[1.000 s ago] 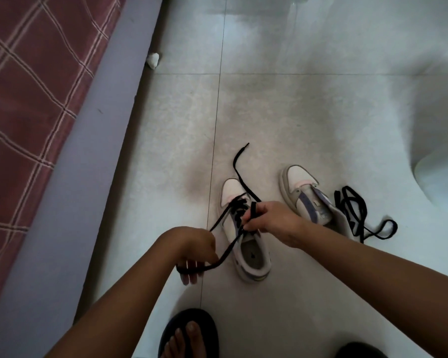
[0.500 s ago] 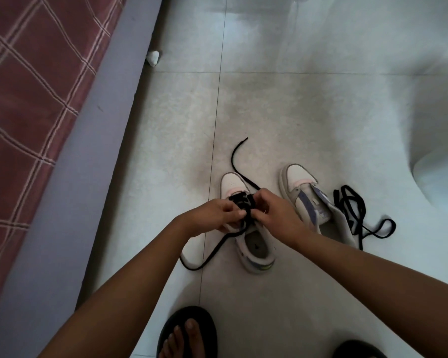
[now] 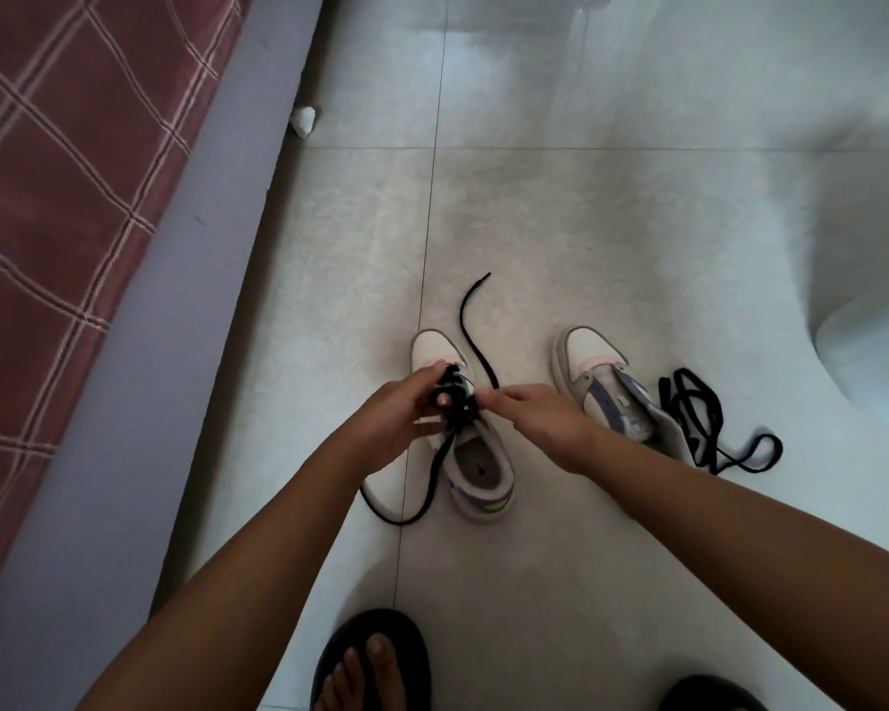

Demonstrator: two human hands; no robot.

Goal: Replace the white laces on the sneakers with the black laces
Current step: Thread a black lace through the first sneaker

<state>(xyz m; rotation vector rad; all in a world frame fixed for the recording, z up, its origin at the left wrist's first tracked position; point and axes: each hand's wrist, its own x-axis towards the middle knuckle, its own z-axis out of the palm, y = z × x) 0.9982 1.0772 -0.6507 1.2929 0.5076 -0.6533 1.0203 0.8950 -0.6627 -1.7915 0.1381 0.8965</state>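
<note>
**Both hands at the left sneaker's laces**

On the pale tiled floor (image 3: pixel 612 223), two white sneakers stand side by side, toes pointing away. Both hands meet over the left sneaker (image 3: pixel 476 454): the left hand (image 3: pixel 401 418) curls its fingers round the bunched black lace (image 3: pixel 455 402) at the eyelets, and the right hand (image 3: pixel 529 413) pinches the same lace from the other side. One lace end trails past the toe; the other loops on the floor by the heel. The right sneaker (image 3: pixel 601 387) stands unlaced, a second black lace (image 3: pixel 699 418) heaped just beside it. A bed with a red checked cover (image 3: pixel 62 197) runs along the left. A foot in a black sandal (image 3: pixel 375 659) shows at the bottom.
</note>
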